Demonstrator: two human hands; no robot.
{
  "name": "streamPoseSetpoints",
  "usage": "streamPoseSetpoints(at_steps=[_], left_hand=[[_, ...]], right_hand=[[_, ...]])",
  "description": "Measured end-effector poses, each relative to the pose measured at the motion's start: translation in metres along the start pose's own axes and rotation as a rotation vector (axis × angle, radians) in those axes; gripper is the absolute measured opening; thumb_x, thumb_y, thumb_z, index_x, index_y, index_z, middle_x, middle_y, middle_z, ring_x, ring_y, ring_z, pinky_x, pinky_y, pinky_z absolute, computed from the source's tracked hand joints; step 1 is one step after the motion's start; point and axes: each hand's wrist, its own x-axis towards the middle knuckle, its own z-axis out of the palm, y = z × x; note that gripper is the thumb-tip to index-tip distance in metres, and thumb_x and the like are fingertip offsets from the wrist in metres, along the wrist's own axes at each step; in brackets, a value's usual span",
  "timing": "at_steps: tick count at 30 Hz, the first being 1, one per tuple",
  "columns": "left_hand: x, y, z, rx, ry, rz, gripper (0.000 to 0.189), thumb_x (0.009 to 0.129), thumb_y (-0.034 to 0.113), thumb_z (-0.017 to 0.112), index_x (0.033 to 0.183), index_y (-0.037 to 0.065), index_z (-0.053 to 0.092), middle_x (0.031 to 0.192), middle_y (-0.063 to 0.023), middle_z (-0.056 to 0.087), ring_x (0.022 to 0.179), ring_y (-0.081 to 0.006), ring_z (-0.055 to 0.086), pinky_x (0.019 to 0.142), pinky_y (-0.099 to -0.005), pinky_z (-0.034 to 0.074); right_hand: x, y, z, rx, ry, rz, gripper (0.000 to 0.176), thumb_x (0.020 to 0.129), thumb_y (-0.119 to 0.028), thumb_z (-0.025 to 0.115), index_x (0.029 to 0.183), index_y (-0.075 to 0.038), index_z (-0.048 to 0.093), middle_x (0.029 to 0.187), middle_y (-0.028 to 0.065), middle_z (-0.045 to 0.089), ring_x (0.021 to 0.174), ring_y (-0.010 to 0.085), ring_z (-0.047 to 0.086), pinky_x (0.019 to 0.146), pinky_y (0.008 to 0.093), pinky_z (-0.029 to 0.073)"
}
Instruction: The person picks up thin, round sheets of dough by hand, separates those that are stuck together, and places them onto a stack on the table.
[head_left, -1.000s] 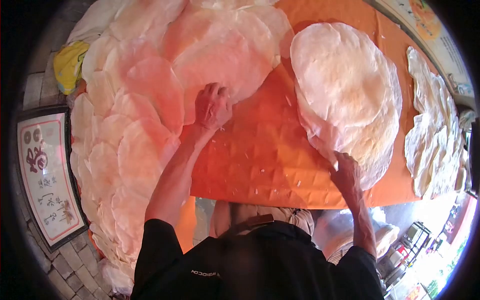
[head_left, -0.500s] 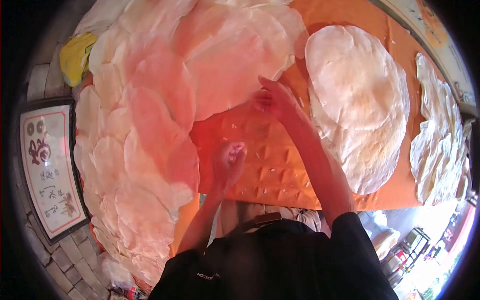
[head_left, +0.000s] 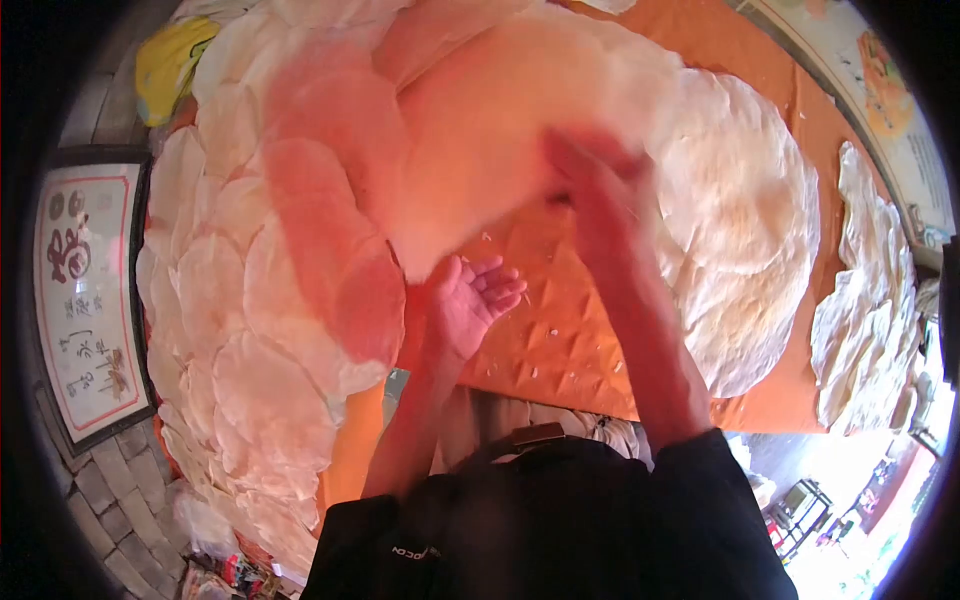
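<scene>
A thin, pale round flatbread [head_left: 500, 110] is blurred in motion, its near edge raised above the orange table covering [head_left: 540, 270]. My right hand [head_left: 600, 165] is at its right-hand edge, the smeared fingers closed on the sheet. Just below the flatbread's near corner, my left hand [head_left: 480, 298] lies palm up, fingers spread and slightly curled, with nothing in it. To the right of my right forearm is a stack of round flatbreads [head_left: 740, 230], browned in places; the moving sheet overlaps its left side.
Many overlapping flatbreads [head_left: 270, 390] cover the left side. Another pile of flatbreads [head_left: 865, 300] lies at the far right. A framed sign with writing [head_left: 95, 300] stands at the left, below a yellow cloth [head_left: 170, 65]. Small pale crumbs dot the covering.
My right hand has moved right and slightly up, and the flatbread has shifted right with it, over the stack's edge. My left hand has turned palm up and spread its fingers.
</scene>
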Motion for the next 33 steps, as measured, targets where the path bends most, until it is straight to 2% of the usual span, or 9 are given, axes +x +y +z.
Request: streamPoseSetpoints(at_steps=[5, 12, 15, 18, 21, 28, 31, 32, 33], left_hand=[[0.008, -0.021, -0.019, -0.343, -0.219, 0.146, 0.043, 0.096, 0.038, 0.044, 0.122, 0.004, 0.049, 0.114, -0.0121, 0.058, 0.099, -0.028, 0.059, 0.089, -0.0429, 0.048], [-0.012, 0.0, -0.034, -0.123, -0.012, 0.234, 0.035, 0.094, 0.03, 0.048, 0.118, 0.004, 0.052, 0.108, -0.0082, 0.059, 0.094, -0.0223, 0.059, 0.085, -0.0377, 0.048], [-0.016, -0.002, -0.043, -0.048, 0.079, 0.29, 0.032, 0.094, 0.027, 0.049, 0.116, 0.005, 0.053, 0.106, -0.0065, 0.059, 0.093, -0.0198, 0.058, 0.083, -0.0355, 0.048], [-0.019, -0.024, -0.037, 0.063, 0.164, 0.34, 0.028, 0.093, 0.024, 0.051, 0.114, 0.005, 0.054, 0.103, -0.0049, 0.059, 0.091, -0.0173, 0.058, 0.081, -0.0333, 0.048], [-0.023, -0.048, -0.024, 0.205, 0.225, 0.397, 0.025, 0.093, 0.02, 0.052, 0.113, 0.005, 0.055, 0.101, -0.0032, 0.06, 0.089, -0.0148, 0.058, 0.08, -0.0311, 0.048], [-0.048, -0.025, 0.008, 0.521, 0.159, 0.429, 0.018, 0.091, 0.012, 0.054, 0.107, 0.006, 0.058, 0.093, 0.0018, 0.06, 0.084, -0.0084, 0.057, 0.074, -0.0247, 0.048], [-0.058, -0.018, -0.006, 0.367, 0.159, 0.397, 0.016, 0.092, 0.011, 0.051, 0.105, 0.009, 0.06, 0.099, -0.0022, 0.062, 0.086, -0.0127, 0.06, 0.073, -0.0287, 0.048], [-0.059, -0.016, -0.018, 0.328, 0.2, 0.378, 0.015, 0.092, 0.011, 0.052, 0.105, 0.008, 0.059, 0.099, -0.0028, 0.062, 0.086, -0.013, 0.06, 0.073, -0.0296, 0.048], [-0.058, -0.015, -0.029, 0.286, 0.238, 0.359, 0.016, 0.092, 0.012, 0.052, 0.105, 0.008, 0.059, 0.099, -0.0033, 0.062, 0.086, -0.0132, 0.06, 0.073, -0.0305, 0.049]], right_hand=[[-0.07, 0.006, -0.082, -0.174, 0.083, 0.206, 0.015, 0.082, -0.014, 0.066, 0.083, 0.0, 0.064, 0.068, 0.0056, 0.061, 0.053, 0.0115, 0.055, 0.045, 0.0242, 0.042], [-0.083, 0.025, -0.128, -0.217, 0.065, 0.298, 0.017, 0.083, -0.014, 0.066, 0.091, 0.0, 0.062, 0.065, 0.0045, 0.06, 0.051, 0.0115, 0.054, 0.045, 0.0231, 0.042], [-0.065, 0.063, -0.169, -0.299, 0.298, 0.075, 0.035, 0.082, -0.017, 0.07, 0.108, 0.003, 0.057, 0.068, 0.0046, 0.06, 0.057, 0.0116, 0.056, 0.051, 0.0227, 0.044], [-0.075, 0.028, -0.135, -0.905, 0.34, -0.338, 0.054, 0.074, -0.018, 0.076, 0.119, 0.0, 0.052, 0.085, 0.0077, 0.061, 0.074, 0.0144, 0.059, 0.061, 0.026, 0.046], [-0.097, 0.028, -0.074, -1.068, -0.31, -0.706, 0.049, 0.07, -0.016, 0.074, 0.114, -0.003, 0.056, 0.087, 0.0121, 0.061, 0.074, 0.0244, 0.06, 0.061, 0.031, 0.048], [-0.086, 0.01, -0.037, -0.952, -0.504, -0.459, 0.007, 0.077, -0.01, 0.065, 0.082, -0.004, 0.066, 0.073, 0.0101, 0.063, 0.065, 0.0329, 0.06, 0.058, 0.035, 0.05], [-0.036, -0.023, -0.068, -0.54, -0.275, -0.461, 0.011, 0.083, -0.005, 0.061, 0.091, -0.001, 0.067, 0.081, 0.0056, 0.068, 0.071, 0.0155, 0.063, 0.064, 0.0282, 0.051], [-0.02, -0.057, -0.09, -0.545, -0.139, -0.153, 0.019, 0.087, -0.003, 0.055, 0.102, 0.001, 0.065, 0.093, 0.0071, 0.067, 0.082, 0.0143, 0.064, 0.074, 0.0288, 0.053], [-0.002, -0.076, -0.108, -0.566, -0.185, -0.494, 0.018, 0.083, -0.003, 0.06, 0.1, 0.002, 0.066, 0.088, 0.0044, 0.067, 0.08, 0.0109, 0.062, 0.072, 0.0249, 0.05]])
